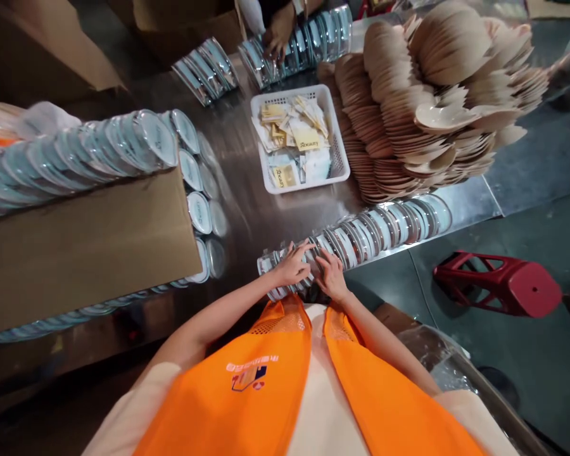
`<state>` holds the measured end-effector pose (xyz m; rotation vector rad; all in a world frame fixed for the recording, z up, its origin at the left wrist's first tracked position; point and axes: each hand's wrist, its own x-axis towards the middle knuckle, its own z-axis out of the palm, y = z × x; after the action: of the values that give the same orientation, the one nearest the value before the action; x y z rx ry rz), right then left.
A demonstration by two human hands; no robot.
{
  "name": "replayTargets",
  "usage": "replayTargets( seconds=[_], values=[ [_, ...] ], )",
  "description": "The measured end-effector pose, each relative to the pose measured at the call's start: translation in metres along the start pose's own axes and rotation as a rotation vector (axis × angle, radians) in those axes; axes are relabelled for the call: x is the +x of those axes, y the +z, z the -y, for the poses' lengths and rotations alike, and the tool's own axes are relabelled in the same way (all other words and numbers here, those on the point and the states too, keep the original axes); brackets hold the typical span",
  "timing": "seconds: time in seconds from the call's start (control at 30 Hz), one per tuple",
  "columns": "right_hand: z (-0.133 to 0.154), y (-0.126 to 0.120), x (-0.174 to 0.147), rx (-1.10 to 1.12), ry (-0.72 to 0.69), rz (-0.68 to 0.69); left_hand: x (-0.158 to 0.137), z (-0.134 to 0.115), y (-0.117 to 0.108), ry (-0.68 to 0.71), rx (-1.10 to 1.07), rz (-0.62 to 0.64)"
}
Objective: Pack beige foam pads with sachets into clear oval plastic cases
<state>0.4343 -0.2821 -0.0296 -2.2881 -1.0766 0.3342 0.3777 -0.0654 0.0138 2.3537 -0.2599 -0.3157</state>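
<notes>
1. Apparently well along at far left: clear round packs [158, 136] ranged in close rows along the far and near sides of a brown carton [85, 253], with a column of similar packs [199, 212] standing just beside its right end.

2. Farther right, across the table [240, 158]: a short group of packs [206, 71], apart from a longer far row [325, 38], with a co-worker's hand [280, 35] on the latter.

3. At the near edge, in front of the wearer: the front row of packs [380, 228], already side by side on the table. To judge from such close order, mostly lined up; filled and closed throughout or not, cannot tell.

4. Over that row's left part: left hand [294, 265], fingers partly stretched toward the right; just beside, right hand [331, 273], fingers parted and bent over the packs. Pinching or merely resting, cannot tell.

5. Beyond the row, seemingly left over as supply: loose sachets [308, 136] in a white basket [342, 168], then stacks of beige curved pieces [451, 41], outside any pack.

6. Writing, left to right: on the packs above the carton, lettering seemingly ending in "beauty"; on the orange vest [218, 411], pale characters too small to read; on yellow sachets, "beauty", with unclear leading characters.
</notes>
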Motion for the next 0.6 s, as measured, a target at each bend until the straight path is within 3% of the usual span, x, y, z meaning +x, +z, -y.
replayTargets(
  seconds=[0.17, 0.27, 0.37, 0.5, 0.57, 0.6],
  values=[
    [0.016, -0.008, 0.006, -0.041, 0.117, 0.064, -0.001, 0.004, 0.008, -0.036, 0.072, -0.079],
    [0.01, -0.048, 0.015, 0.108, -0.048, 0.182, 0.003, 0.003, 0.013, -0.076, 0.194, -0.008],
    [-0.022, -0.141, 0.047, 0.261, -0.204, 0.127, 0.006, -0.002, 0.019, -0.117, 0.314, 0.083],
    [-0.091, -0.299, 0.137, 0.041, -0.047, -0.451, 0.014, -0.01, 0.014, -0.175, 0.258, 0.119],
    [-0.124, -0.355, 0.185, -0.048, 0.064, -0.526, 0.031, -0.012, -0.001, -0.224, 0.185, 0.057],
    [-0.138, -0.373, 0.205, -0.052, 0.113, -0.498, 0.045, -0.012, -0.011, -0.254, 0.155, -0.013]
  ],
)
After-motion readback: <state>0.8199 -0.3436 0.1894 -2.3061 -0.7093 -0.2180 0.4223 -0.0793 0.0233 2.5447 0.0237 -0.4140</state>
